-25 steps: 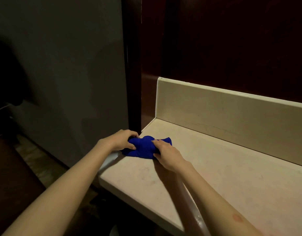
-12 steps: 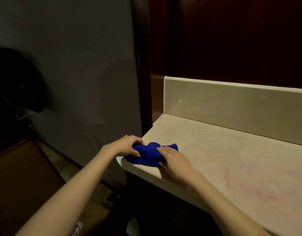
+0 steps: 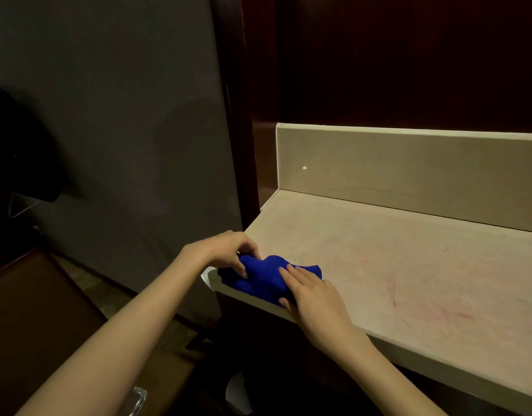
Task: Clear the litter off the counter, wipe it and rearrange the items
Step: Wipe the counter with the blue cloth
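Observation:
A bunched blue cloth (image 3: pixel 266 274) lies at the front left corner of the beige stone counter (image 3: pixel 408 265). My left hand (image 3: pixel 228 250) grips the cloth's left end with curled fingers and thumb. My right hand (image 3: pixel 311 295) lies on the cloth's right side, fingers straight and pressing down, its thumb at the counter's front edge. The counter surface shows faint pinkish streaks to the right of the cloth.
A low beige backsplash (image 3: pixel 408 175) runs along the counter's back. Dark wood panelling (image 3: pixel 393 55) rises above it. A grey wall panel (image 3: pixel 123 115) stands to the left, with a dark wooden post (image 3: pixel 237 115) beside the counter. Below left is a dim floor.
The view has shifted, so the counter corner now sits further right and lower. Both hands stay on the cloth at the corner, which has slid slightly toward the front edge.

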Motion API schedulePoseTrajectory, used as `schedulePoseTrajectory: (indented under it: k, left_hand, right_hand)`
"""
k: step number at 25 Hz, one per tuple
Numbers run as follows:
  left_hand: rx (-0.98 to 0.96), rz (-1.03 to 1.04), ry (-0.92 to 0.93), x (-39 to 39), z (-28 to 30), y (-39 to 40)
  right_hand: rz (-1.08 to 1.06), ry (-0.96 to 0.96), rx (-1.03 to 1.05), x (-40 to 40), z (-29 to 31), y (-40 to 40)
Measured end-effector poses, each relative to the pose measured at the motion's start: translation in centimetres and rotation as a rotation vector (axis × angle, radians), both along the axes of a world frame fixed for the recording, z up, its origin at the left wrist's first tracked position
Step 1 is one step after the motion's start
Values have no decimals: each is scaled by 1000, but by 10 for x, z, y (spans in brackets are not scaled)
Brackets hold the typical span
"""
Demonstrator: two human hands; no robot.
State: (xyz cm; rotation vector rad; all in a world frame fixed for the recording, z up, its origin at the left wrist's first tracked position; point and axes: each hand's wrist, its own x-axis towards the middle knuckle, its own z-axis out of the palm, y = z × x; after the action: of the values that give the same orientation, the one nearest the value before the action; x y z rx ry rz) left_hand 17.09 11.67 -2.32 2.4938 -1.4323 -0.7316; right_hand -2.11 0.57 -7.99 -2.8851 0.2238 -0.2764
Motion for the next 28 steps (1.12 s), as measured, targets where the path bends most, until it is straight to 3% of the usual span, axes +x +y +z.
schedulePoseTrajectory:
  k: [12, 28]
  left_hand:
    - [-120, 76, -119, 21, -10, -88]
    - [-278, 116, -41, 119, -27, -209]
  right_hand:
    - [-119, -3, 21, 47, -1, -90]
    - [-217, 6, 39, 142, -4, -212]
